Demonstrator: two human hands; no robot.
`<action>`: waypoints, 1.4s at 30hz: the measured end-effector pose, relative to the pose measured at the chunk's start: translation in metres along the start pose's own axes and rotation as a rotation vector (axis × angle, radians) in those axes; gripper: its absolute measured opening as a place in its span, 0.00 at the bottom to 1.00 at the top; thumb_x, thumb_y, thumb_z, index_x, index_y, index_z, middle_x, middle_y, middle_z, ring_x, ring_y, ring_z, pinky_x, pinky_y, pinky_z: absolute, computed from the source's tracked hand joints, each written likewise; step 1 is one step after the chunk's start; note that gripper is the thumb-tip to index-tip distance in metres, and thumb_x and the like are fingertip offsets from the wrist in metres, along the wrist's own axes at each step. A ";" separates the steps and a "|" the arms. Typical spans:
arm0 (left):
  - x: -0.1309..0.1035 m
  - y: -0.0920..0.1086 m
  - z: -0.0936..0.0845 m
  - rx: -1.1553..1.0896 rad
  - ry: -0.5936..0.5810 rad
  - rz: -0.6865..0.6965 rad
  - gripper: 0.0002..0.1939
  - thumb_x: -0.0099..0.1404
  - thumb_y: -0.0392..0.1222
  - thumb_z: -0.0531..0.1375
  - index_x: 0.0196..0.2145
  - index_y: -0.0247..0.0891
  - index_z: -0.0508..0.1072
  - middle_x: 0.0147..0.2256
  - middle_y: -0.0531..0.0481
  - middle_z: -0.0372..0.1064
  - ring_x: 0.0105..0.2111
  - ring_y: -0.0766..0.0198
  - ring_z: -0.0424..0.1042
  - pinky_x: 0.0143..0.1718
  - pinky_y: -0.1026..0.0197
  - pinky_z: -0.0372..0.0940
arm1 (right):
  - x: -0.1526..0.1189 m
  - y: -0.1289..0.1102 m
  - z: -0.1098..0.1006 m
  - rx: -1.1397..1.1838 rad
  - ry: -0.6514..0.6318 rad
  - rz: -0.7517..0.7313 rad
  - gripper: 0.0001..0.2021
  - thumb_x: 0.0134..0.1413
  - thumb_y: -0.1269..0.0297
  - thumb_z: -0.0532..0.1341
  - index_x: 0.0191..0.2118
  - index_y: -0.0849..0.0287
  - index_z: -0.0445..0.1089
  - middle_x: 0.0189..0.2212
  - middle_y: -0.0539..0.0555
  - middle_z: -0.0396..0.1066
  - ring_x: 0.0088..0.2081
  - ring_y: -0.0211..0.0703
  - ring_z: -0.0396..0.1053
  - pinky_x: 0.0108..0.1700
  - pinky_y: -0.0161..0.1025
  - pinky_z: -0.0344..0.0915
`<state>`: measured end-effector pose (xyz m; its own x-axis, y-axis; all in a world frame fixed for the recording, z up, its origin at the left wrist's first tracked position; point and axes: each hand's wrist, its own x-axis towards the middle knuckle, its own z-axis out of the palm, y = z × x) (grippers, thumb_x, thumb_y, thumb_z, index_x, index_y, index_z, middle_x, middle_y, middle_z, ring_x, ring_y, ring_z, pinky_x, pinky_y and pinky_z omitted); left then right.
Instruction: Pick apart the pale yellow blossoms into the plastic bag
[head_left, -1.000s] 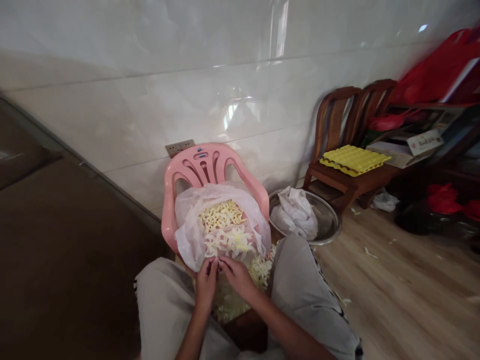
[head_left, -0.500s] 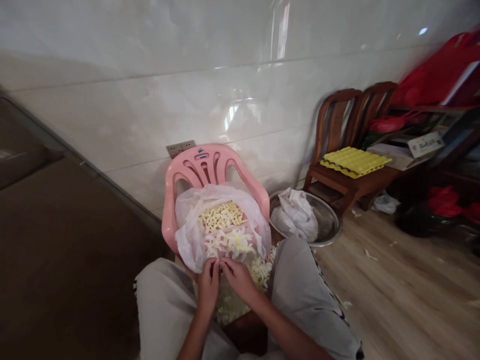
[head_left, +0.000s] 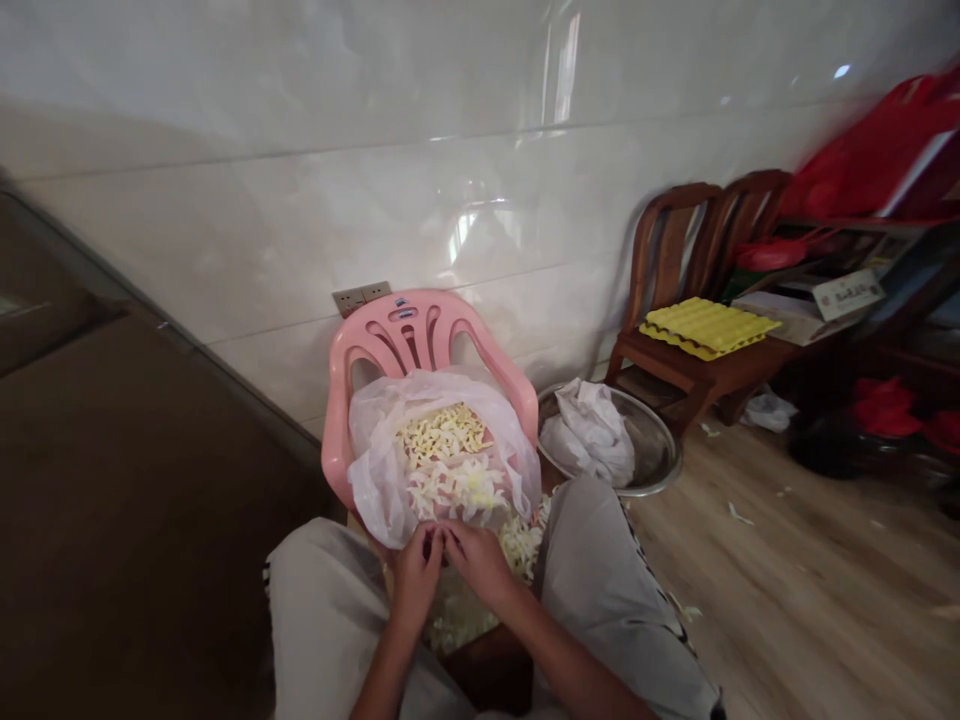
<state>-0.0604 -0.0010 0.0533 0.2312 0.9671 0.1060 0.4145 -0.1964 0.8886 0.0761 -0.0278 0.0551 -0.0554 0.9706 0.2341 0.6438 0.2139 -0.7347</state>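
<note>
My left hand (head_left: 418, 565) and my right hand (head_left: 475, 560) meet fingertip to fingertip at the near edge of a white plastic bag (head_left: 375, 490). Both are closed in a pinch; whatever they hold is too small to make out. The bag lies spread open on the seat of a pink plastic chair (head_left: 341, 390). Inside it are a pile of small yellowish pieces (head_left: 444, 432) and, nearer me, larger white petal-like pieces (head_left: 459, 487). More pale pieces (head_left: 521, 545) lie lower down, between my knees.
Right of the chair, a metal basin (head_left: 656, 450) holds a crumpled white bag (head_left: 589, 435). Yellow egg trays (head_left: 709, 327) rest on a wooden chair (head_left: 667, 375). Scraps (head_left: 739, 514) dot the wooden floor. A dark panel (head_left: 150, 480) stands at the left.
The view has shifted very slightly. Both hands remain together at the bag's near edge, with only a small change in finger position.
</note>
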 end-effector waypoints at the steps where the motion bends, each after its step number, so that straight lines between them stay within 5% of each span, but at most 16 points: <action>1: 0.000 0.000 0.000 0.000 -0.011 0.000 0.17 0.67 0.53 0.52 0.41 0.39 0.73 0.34 0.48 0.78 0.34 0.56 0.76 0.37 0.58 0.68 | 0.000 0.001 0.000 -0.003 0.001 0.004 0.15 0.67 0.66 0.50 0.52 0.54 0.71 0.40 0.54 0.79 0.38 0.43 0.76 0.42 0.34 0.67; 19: 0.005 -0.014 -0.003 -0.016 -0.056 0.027 0.16 0.64 0.52 0.55 0.36 0.38 0.74 0.29 0.51 0.74 0.30 0.60 0.72 0.34 0.62 0.66 | 0.009 0.017 -0.001 0.369 -0.039 0.048 0.12 0.62 0.66 0.54 0.38 0.59 0.76 0.30 0.50 0.76 0.32 0.39 0.71 0.34 0.30 0.60; 42: 0.005 -0.009 -0.001 0.125 -0.077 0.058 0.18 0.62 0.56 0.55 0.30 0.39 0.72 0.25 0.52 0.72 0.28 0.59 0.72 0.31 0.62 0.66 | 0.010 0.020 -0.011 -0.043 -0.153 0.061 0.08 0.56 0.68 0.58 0.31 0.60 0.75 0.29 0.54 0.77 0.31 0.40 0.70 0.29 0.33 0.50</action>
<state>-0.0638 0.0061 0.0468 0.3227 0.9393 0.1166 0.5039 -0.2748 0.8189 0.0965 -0.0154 0.0495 -0.1287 0.9877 0.0884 0.6813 0.1528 -0.7159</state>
